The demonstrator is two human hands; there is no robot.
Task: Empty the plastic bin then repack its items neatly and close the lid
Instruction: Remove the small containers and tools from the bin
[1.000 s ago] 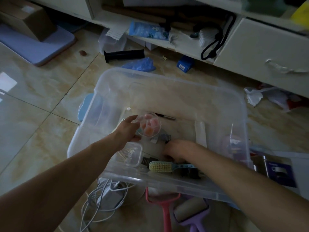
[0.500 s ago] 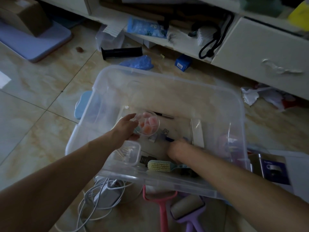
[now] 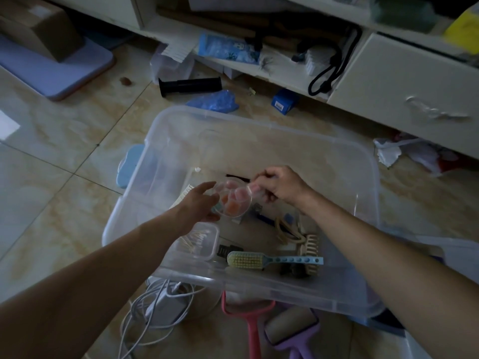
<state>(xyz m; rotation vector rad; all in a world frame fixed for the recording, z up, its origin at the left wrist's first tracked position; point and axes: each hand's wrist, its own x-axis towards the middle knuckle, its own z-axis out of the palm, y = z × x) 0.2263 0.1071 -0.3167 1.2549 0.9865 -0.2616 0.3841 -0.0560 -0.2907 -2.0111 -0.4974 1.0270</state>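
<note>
Round clear case held over the plastic bin [image 3: 259, 123]

The left hand [image 3: 199, 208] cups the round case [image 3: 234, 200] from its left rim, fingers loosely curled; the right hand [image 3: 280, 186] pinches its right rim, above the bin's middle. Judged light, rigid and slick (contents look like pink and orange pieces): grip opposite rims, keep level

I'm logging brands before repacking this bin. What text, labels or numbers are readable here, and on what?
None can be read.
Small blue box on the floor: white label, print too small.
Blue packet on the shelf: printed marks, blurred.
Cardboard box: white label, illegible.
Items in the plastic bin: no visible text.
</note>
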